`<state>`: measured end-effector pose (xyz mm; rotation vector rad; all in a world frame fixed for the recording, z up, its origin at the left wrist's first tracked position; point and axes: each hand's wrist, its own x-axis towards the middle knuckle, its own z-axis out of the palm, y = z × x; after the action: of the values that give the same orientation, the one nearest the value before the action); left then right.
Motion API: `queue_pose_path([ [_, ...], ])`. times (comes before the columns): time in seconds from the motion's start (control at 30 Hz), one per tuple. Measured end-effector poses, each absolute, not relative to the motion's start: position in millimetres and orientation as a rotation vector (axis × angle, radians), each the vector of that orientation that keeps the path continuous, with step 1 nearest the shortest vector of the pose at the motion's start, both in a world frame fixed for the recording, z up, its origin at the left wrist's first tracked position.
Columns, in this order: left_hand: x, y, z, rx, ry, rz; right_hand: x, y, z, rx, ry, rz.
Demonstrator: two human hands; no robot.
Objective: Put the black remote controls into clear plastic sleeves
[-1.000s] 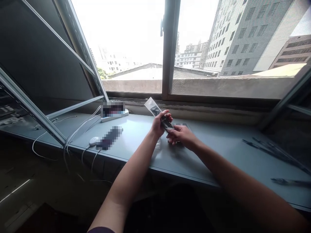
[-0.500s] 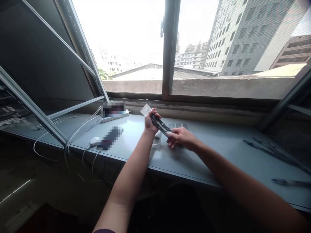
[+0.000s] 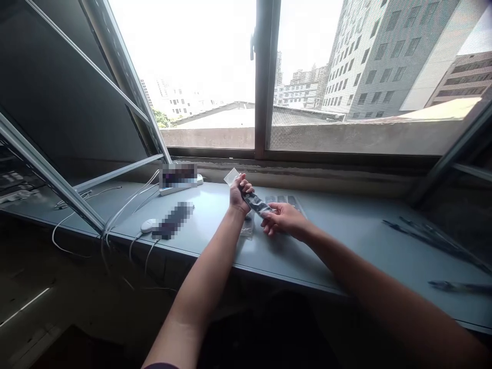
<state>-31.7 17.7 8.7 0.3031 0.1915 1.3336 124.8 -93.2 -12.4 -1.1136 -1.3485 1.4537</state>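
Both hands hold one clear plastic packet [image 3: 257,203] with a long dark item inside, just above the grey window ledge [image 3: 330,241]. My left hand [image 3: 239,193] is closed round the packet's upper left end, where a clear flap sticks out. My right hand [image 3: 283,219] pinches the lower right end. Beneath the hands lie another clear packet [image 3: 247,228] and a flat packet of dark pieces [image 3: 285,200].
On the ledge's left are a white mouse [image 3: 147,224], a blurred dark object [image 3: 173,219], a white box [image 3: 180,179] and several white cables [image 3: 123,207]. Dark thin strips [image 3: 430,237] lie at the right. An open window frame [image 3: 49,169] slants in from the left.
The packet has come down from a raised, steeper tilt to a lower, flatter one near the ledge. My left hand slid up to its far end and closed round it.
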Motion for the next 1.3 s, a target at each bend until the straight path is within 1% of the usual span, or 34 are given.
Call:
queue_pose_path([
  [0.23, -14, 9, 4, 0.324, 0.177, 1.229, 118, -93, -16, -1.096, -1.318, 1.371],
  [0.47, 0, -2, 5, 0.419, 0.200, 1.223, 118, -92, -13, -1.104, -1.263, 1.301],
  [0.83, 2, -3, 4, 0.438, 0.211, 1.176, 121, -96, -1, -1.166, -1.269, 1.296],
  [0.93, -2, -1, 8, 0.411, 0.261, 1.207, 122, -98, 1, -1.198, -1.254, 1.309],
  [1.13, -35, 17, 21, 0.318, 0.239, 1.407, 118, -101, -5, -1.219, -1.290, 1.398],
  [1.3, -45, 23, 21, 0.330, 0.216, 1.382, 117, -99, -12, -1.189, -1.315, 1.418],
])
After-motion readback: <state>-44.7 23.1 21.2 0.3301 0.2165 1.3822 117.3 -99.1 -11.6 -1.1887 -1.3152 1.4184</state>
